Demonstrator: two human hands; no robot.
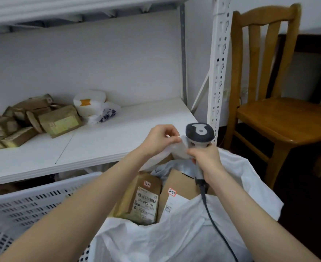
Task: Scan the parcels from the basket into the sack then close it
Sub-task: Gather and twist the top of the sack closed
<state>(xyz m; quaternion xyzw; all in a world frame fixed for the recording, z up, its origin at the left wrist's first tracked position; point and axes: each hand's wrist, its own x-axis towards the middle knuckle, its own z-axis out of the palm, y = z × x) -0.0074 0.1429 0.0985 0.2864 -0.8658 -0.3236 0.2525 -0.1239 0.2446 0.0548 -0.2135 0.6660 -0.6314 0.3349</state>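
1. White sack at lower centre, mouth gaping upward; set just right of the white slatted basket.
2. Lying inside that mouth: brown padded parcel, barcode label facing up; just beside it on the right, cardboard box with a red-edged sticker.
3. Left hand raised above the parcels; thumb and fingertips pinched tight on the sack's far rim.
4. Right hand close by; fingers curled round the handle of the scanner, thumb and forefinger also nipping the same rim; dark scanner head upright above the knuckles; cable trailing down over the near cloth.
5. Behind: white shelf bearing a heap of brown packets at left, white bags next to them; wooden chair right of the shelf post.
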